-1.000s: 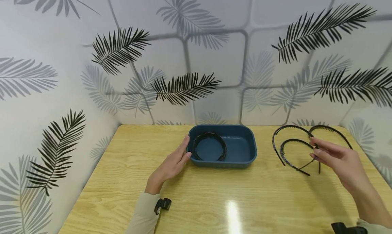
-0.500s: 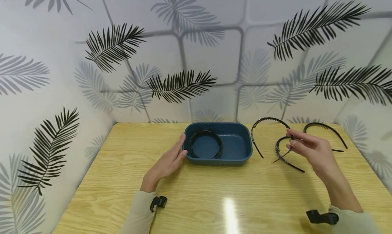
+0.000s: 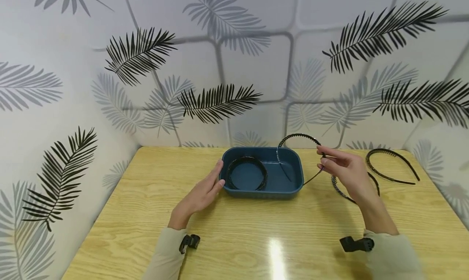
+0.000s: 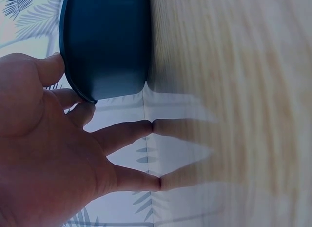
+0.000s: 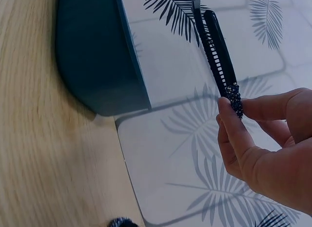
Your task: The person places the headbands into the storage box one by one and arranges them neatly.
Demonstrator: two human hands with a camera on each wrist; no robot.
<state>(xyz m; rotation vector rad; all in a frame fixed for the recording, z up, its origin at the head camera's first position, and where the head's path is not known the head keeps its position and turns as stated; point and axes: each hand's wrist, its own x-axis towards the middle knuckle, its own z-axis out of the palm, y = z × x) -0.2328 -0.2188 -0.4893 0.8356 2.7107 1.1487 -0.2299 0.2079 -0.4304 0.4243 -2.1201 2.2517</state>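
A pale wall [image 3: 271, 72], printed with dark and grey leaves, rises behind the wooden table [image 3: 234, 231]. Near the table's back edge is a blue box [image 3: 264, 194], longer than it is wide. The left hand [image 3: 199, 193] spreads its fingers wide, thumb and fingertips touching the box's left end. The right hand [image 3: 351, 174] pinches a black headband [image 3: 298, 135] between thumb and fingers (right by its glittery studs). That headband is raised by the box's right end, one tip showing against the interior; whether it dips below the rim I cannot tell. A dark ring of headbands [image 3: 264, 175] lies in the box's left half (their number is unclear). Right of the box, a far headband [image 3: 381, 150] and a near headband [image 3: 344, 196], partly hidden by the right hand, lie on the table.
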